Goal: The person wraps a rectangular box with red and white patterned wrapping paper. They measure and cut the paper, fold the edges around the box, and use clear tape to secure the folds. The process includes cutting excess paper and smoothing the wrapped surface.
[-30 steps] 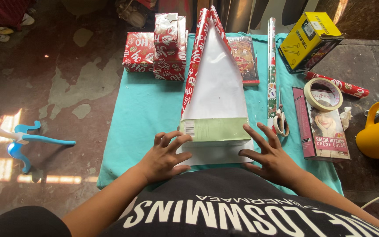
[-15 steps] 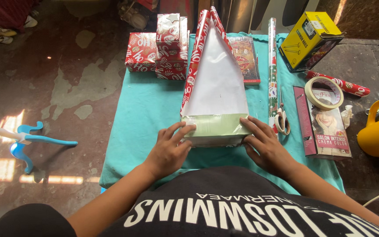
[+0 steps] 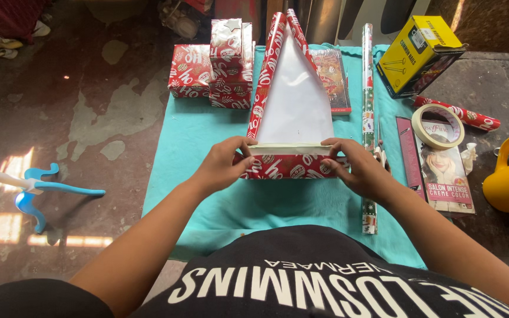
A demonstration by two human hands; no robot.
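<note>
Head view looks straight down on a counter spread with a teal cloth, and from where I stand the wrapping looks about half done. A box lies across the near end of a sheet of red printed wrapping paper, whose white underside runs away toward the far edge with its red sides curled inward. The near flap of paper is already pulled up over the box, so its front face shows red print and only a thin strip of pale top edge remains bare.

Left hand has its fingers pinched on the left end of the box, pressing the paper against it; right hand does the same at the right end, fingers closed on the paper and box. Both grips look firm, nothing released.

Judging by how things lie, the long white run of paper is not yet brought over, no tape is on, and both ends are open. A roll of masking tape sits on a flat carton to the right, well apart from the hands, with scissors partly hidden beside the right wrist. Two finished red parcels stand at the far left corner.
</note>
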